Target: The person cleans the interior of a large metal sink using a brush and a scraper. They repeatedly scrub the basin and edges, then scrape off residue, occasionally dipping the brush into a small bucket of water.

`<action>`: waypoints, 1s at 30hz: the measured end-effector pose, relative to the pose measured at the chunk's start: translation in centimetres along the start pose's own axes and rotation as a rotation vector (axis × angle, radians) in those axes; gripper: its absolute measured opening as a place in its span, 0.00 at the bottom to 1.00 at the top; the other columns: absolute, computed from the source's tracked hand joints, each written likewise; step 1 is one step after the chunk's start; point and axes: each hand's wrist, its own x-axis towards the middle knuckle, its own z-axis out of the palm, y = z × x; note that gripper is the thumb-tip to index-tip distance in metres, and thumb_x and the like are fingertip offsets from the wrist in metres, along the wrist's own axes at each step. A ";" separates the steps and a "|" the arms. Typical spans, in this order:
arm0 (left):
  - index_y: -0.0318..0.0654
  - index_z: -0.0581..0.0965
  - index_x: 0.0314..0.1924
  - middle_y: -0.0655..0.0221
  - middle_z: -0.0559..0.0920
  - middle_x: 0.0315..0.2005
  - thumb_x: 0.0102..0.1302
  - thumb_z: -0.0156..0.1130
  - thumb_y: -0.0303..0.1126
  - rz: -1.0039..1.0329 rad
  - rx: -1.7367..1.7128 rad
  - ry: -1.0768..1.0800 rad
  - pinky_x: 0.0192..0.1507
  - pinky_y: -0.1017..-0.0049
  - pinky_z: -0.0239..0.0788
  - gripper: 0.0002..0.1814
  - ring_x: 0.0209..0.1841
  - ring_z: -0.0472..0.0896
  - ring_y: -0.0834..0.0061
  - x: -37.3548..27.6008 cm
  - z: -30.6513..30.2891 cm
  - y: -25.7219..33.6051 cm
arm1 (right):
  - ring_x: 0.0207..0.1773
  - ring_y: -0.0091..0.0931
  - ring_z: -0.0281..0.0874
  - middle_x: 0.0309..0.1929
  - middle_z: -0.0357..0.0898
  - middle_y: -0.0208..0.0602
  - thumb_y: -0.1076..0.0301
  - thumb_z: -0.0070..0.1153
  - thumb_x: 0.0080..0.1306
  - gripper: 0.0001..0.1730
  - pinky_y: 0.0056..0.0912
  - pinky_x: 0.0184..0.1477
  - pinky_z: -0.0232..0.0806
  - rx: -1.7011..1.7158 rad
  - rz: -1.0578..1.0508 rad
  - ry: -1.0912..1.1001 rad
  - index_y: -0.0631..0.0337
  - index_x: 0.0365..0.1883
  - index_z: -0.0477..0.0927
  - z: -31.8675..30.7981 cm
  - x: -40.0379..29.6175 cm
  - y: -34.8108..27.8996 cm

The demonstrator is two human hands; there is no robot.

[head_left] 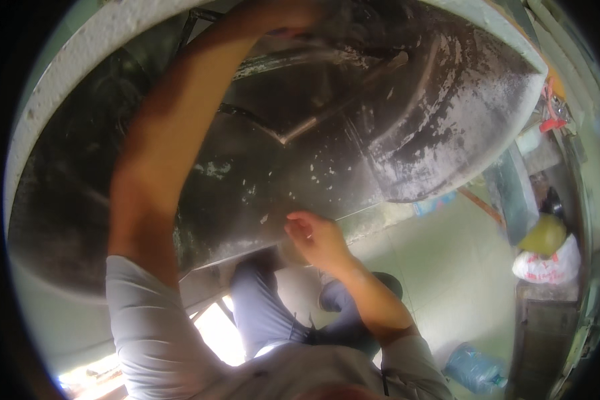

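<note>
Before me is a large, dark, hollow shell (280, 170) with a thick pale rim (75, 60). Flaked white patches mark its inner surface, and raised ridges (300, 127) meet in a V near its middle. My left arm reaches across the shell to its far upper part. My left hand (300, 17) is blurred and shadowed at the top of the picture, so what it touches or holds cannot be made out. Near the shell's lower edge hovers my right hand (320, 242), its fingers loosely curled and nothing visible in them.
On the right, a yellow-green round object (545, 235) and a white plastic bag (547, 262) sit above a dark cabinet (545, 330). A large clear-blue plastic bottle (475, 369) lies on the tiled floor (430, 280). A red-handled item (552, 125) is farther up.
</note>
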 end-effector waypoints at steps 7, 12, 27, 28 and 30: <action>0.33 0.81 0.45 0.47 0.83 0.43 0.64 0.58 0.39 0.019 0.003 -0.008 0.53 0.57 0.72 0.17 0.50 0.81 0.50 -0.7 0.1 0.7 | 0.35 0.32 0.85 0.37 0.86 0.44 0.64 0.62 0.67 0.15 0.32 0.39 0.75 0.020 -0.008 -0.028 0.62 0.48 0.81 -0.7 -0.4 0.3; 0.33 0.81 0.45 0.47 0.83 0.43 0.64 0.58 0.39 0.050 -0.003 -0.028 0.52 0.57 0.72 0.17 0.50 0.81 0.50 -2.3 -0.2 0.8 | 0.36 0.33 0.86 0.37 0.86 0.44 0.63 0.62 0.66 0.14 0.33 0.39 0.75 0.003 0.015 -0.003 0.62 0.47 0.82 -1.6 -0.3 0.9; 0.33 0.81 0.45 0.48 0.83 0.43 0.64 0.58 0.39 0.017 0.026 -0.015 0.52 0.57 0.73 0.17 0.49 0.82 0.50 1.1 -0.5 2.4 | 0.31 0.35 0.85 0.31 0.86 0.39 0.58 0.60 0.67 0.14 0.37 0.34 0.75 0.063 0.048 0.038 0.59 0.42 0.82 -0.2 1.1 2.1; 0.33 0.81 0.45 0.48 0.83 0.43 0.64 0.58 0.39 0.002 0.034 -0.019 0.52 0.57 0.73 0.17 0.49 0.82 0.50 0.9 -0.6 2.2 | 0.31 0.35 0.85 0.31 0.86 0.39 0.58 0.60 0.67 0.14 0.38 0.34 0.75 0.057 0.037 0.037 0.58 0.42 0.82 0.0 1.2 1.7; 0.33 0.81 0.45 0.48 0.83 0.43 0.64 0.58 0.39 -0.017 0.051 -0.019 0.52 0.57 0.73 0.17 0.49 0.82 0.50 0.5 -0.8 1.8 | 0.30 0.36 0.85 0.31 0.86 0.38 0.57 0.59 0.67 0.14 0.38 0.35 0.75 0.027 0.007 0.029 0.58 0.42 0.82 0.7 1.3 1.3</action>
